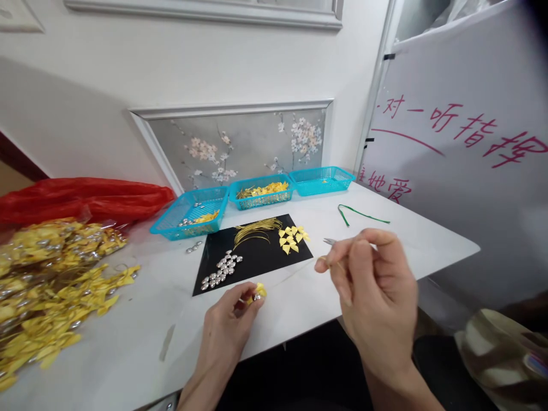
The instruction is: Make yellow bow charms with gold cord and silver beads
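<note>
My left hand (229, 325) pinches a small yellow ribbon piece (260, 290) with a silver bead (257, 297) at its lower side, just above the table's front part. A thin gold cord (295, 275) stretches from that piece to my right hand (377, 285). The right fingers are closed on the cord's other end. A pointed metal tip (329, 241) shows beside the right fingers; whether it is held or lies behind them I cannot tell. On a black mat (257, 260) lie several silver beads (220, 271), gold cords (259, 229) and folded yellow ribbon pieces (291, 237).
Blue baskets (188, 231) line the wall; one holds beads and ribbon, the middle basket (263, 200) yellow pieces, the right basket (321, 185) a small bit. Finished-looking yellow strands (55, 308) pile at left by a red bag (85, 194). A green cord (363, 214) lies at right.
</note>
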`<state>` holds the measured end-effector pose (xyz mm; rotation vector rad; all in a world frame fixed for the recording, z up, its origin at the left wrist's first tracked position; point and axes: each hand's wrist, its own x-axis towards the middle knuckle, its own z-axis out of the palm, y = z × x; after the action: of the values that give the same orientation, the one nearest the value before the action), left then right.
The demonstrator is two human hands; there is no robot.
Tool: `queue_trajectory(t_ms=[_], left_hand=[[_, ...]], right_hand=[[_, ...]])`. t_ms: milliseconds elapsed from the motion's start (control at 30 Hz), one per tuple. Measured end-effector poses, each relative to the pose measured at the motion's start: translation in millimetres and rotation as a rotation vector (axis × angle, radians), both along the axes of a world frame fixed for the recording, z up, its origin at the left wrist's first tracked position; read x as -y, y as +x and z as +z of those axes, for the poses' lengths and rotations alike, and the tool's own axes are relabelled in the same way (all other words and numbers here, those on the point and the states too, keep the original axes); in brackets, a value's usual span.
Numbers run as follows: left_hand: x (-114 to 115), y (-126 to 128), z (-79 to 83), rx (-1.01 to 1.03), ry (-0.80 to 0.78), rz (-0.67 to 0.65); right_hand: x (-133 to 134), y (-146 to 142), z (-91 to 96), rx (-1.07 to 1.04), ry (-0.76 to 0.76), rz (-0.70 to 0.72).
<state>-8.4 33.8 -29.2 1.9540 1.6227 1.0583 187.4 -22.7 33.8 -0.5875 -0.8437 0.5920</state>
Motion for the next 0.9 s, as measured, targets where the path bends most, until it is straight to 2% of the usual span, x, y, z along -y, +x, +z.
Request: queue_trajectory(t_ms=[167,300,467,600,767,900], left_hand=[[-3.6,4.2,1.9,-0.063,-0.025,0.017],[-3.8,4.6,3.4,-0.091,-0.025,0.011],[-8.1,-8.8,4.9,-0.121,-0.033,-0.028],[-15.1,-18.0,6.5,-0.148,-0.031,-0.057],[-20.2,-13.9,5.6,-0.189,-0.049,-0.116],[-18.8,-10.2,4.7,-0.156,-0.068,-0.134]], right_hand=[[21.6,8.4,8.5,0.046,0.056,-0.117],[27.9,10.8,7.3,0.082,0.073,-0.162],[17.9,13.8,-4.4,0.229,-0.026,-0.071],[11.9,11.7,-10.1,0.199,-0.059,-0.013],[8.2,6.8,-13.4,0.16,-0.121,0.056],[1.8,6.4,-25.5,0.309,-0.22,0.101]])
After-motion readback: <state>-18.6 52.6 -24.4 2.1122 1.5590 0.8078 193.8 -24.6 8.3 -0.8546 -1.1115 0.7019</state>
